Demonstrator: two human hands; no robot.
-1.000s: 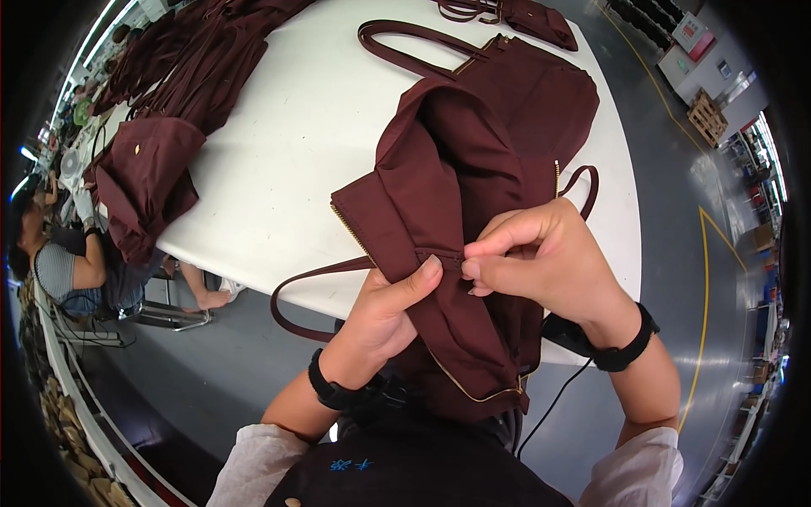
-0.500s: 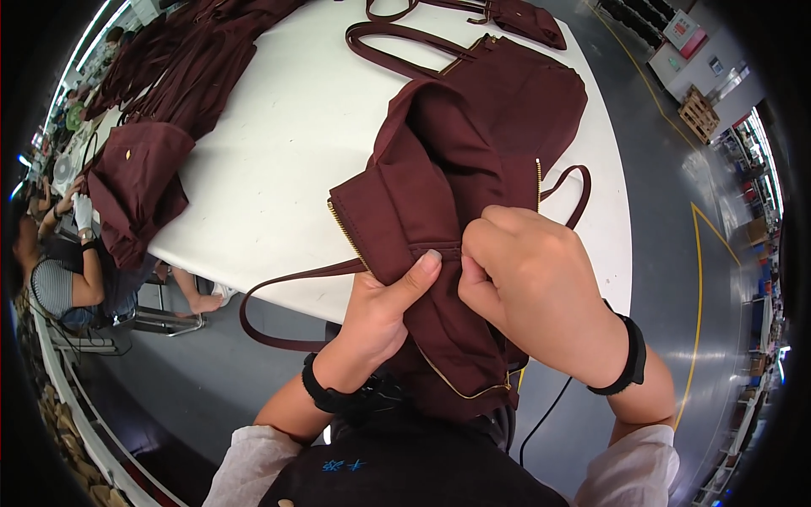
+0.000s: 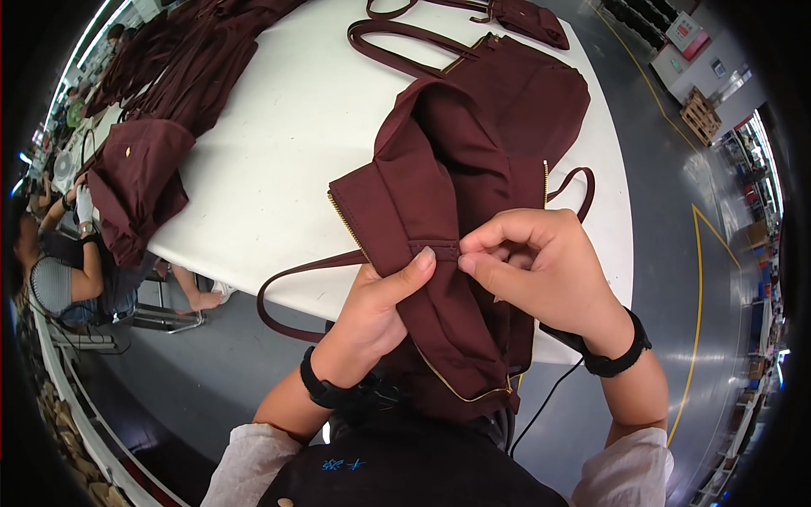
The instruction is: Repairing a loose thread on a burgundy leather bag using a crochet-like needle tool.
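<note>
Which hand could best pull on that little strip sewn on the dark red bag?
Probably the right hand. Its fingertips already pinch the end of the small strip on the maroon bag. The left hand just presses its thumb on the cloth beside it, steadying the bag.
</note>
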